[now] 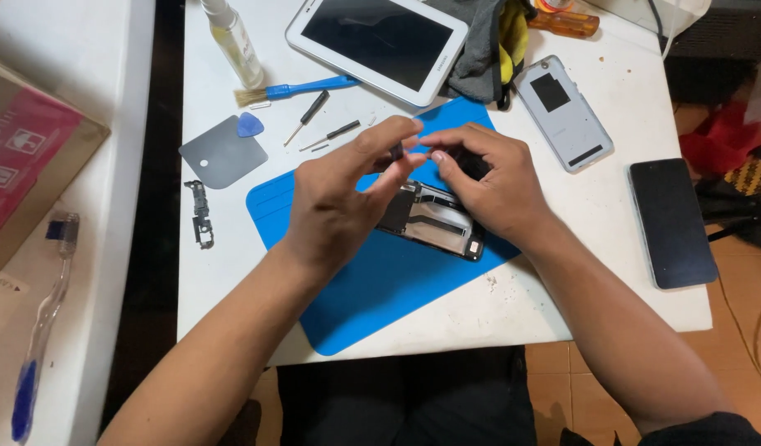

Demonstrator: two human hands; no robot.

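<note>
An opened phone body (434, 221) with its back removed lies on a blue work mat (380, 285). Both hands hover just above it. My left hand (339, 194) pinches a small dark part (396, 151) between thumb and forefinger. My right hand (488, 182) has its fingertips touching that same small part, with the palm covering the upper end of the phone. What exactly the part is cannot be made out.
On the white table (562, 289): a white tablet (376, 45), a silver back cover (562, 111), a black phone (671, 221), two small screwdrivers (314, 120), a blue brush (294, 88), a bottle (232, 41), a grey sheet with a blue pick (223, 151), a black frame piece (200, 213). A toothbrush (42, 322) lies left.
</note>
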